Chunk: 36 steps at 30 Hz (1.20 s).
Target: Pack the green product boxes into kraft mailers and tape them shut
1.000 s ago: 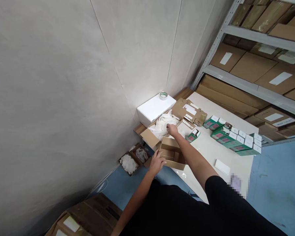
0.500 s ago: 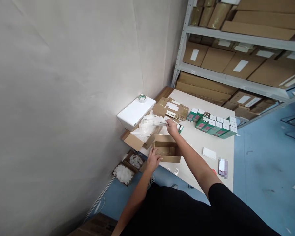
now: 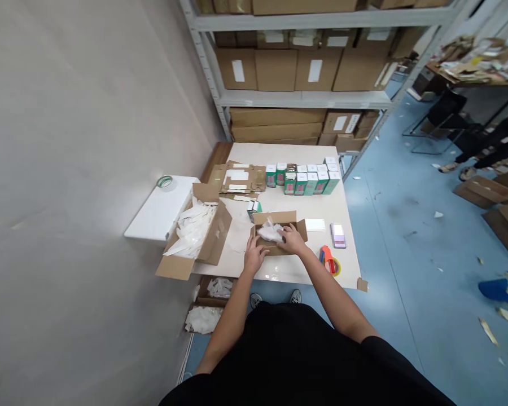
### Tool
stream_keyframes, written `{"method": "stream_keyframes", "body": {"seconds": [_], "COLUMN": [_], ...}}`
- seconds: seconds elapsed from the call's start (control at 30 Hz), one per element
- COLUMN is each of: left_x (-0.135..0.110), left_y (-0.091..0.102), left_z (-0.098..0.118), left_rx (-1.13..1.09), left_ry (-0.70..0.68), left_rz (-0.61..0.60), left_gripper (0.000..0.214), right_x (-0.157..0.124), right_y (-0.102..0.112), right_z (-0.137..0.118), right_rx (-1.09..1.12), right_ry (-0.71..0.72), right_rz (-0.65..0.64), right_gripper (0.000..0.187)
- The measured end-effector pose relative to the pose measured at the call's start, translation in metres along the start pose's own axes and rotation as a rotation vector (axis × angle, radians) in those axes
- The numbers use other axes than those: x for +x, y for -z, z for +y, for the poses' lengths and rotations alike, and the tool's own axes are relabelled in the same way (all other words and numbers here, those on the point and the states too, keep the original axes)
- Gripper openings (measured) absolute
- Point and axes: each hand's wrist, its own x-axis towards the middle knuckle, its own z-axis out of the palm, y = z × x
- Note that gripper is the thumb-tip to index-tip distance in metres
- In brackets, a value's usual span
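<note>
A small open cardboard box point(image 3: 279, 250) stands near the front edge of the table. My left hand point(image 3: 254, 256) grips its front left corner, fingers curled over the rim. Crumpled white packing paper point(image 3: 270, 230) lies in the box, and the fingers of my right hand point(image 3: 292, 239) are bent against its right side, reaching inside. The paper hides the box's bottom. Just behind the box is a small green and white carton point(image 3: 254, 208). To the left, a larger open cardboard box point(image 3: 214, 239) is full of white paper strips point(image 3: 193, 228).
Several green and white cartons point(image 3: 311, 183) stand behind, beside flattened cardboard point(image 3: 254, 176). An orange tape dispenser point(image 3: 328, 259), a phone point(image 3: 338, 235) and white cards point(image 3: 314, 224) lie right. A tape roll point(image 3: 164, 181) sits on a white box point(image 3: 161, 211). A shelf rack point(image 3: 305, 99) stands beyond.
My right hand has brought white packing paper from the larger box down into the small box. My left hand stays at the small box's edge. The view has turned right.
</note>
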Motion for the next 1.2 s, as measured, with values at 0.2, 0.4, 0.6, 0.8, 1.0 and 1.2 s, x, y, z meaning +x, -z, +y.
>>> {"method": "stream_keyframes", "body": {"seconds": [0.2, 0.4, 0.6, 0.8, 1.0, 1.2], "left_x": [0.032, 0.055, 0.050, 0.079, 0.150, 0.202], "left_y": [-0.039, -0.066, -0.072, -0.030, 0.024, 0.025], "left_z": [0.015, 0.008, -0.019, -0.058, -0.101, -0.126], "left_rx": [-0.068, -0.026, -0.032, -0.145, -0.230, -0.392], "left_ry": [-0.039, 0.008, 0.010, 0.092, 0.225, 0.327], "left_rz": [-0.129, -0.375, -0.417, -0.081, 0.050, -0.080], "left_gripper": [0.014, 0.023, 0.035, 0.041, 0.057, 0.067], "right_x": [-0.034, -0.027, 0.007, 0.067, 0.143, 0.192], "right_y": [0.020, 0.022, -0.008, -0.045, -0.082, -0.117], "right_z": [0.045, 0.054, 0.034, 0.007, -0.014, -0.034], "right_rx": [0.090, 0.149, 0.276, 0.438, 0.670, 0.775], "right_ry": [-0.167, -0.183, -0.225, -0.309, -0.424, -0.553], "right_rz": [0.072, 0.224, 0.280, 0.239, 0.202, 0.156], "right_gripper": [0.067, 0.052, 0.051, 0.053, 0.063, 0.067]}}
